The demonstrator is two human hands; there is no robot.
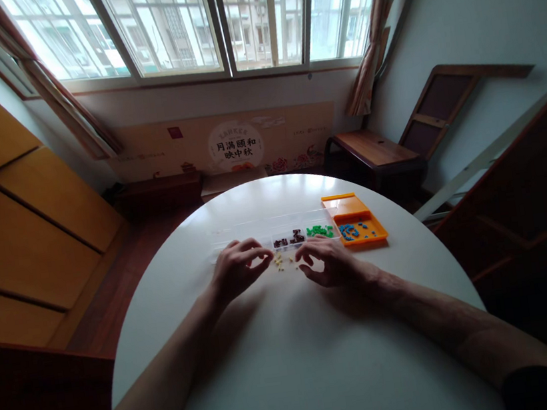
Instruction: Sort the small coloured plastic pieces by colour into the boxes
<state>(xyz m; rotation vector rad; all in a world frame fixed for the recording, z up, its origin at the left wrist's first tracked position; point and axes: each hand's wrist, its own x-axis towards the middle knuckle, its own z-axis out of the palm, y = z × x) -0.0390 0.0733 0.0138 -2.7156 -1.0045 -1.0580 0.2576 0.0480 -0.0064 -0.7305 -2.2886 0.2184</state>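
Observation:
Small pale yellow pieces point(279, 262) lie loose on the white table, between my two hands. My left hand point(239, 270) is to their left, thumb and forefinger tips pinched together; whatever is in the pinch is too small to make out. On the other side, my right hand point(330, 261) hovers close to the pieces with thumb and forefinger a little apart. Just behind both hands stands a clear compartment box point(250, 224). Dark brown pieces point(296, 236) and green pieces point(320, 231) fill some of its compartments, and my hands cover part of its front edge.
An orange case point(381, 230) lies open at the right of the box, with blue pieces point(349, 231) inside. The round white table point(296, 377) has its curved far edge beyond the box. A wooden chair point(371, 148) stands past it on the right, below the windows.

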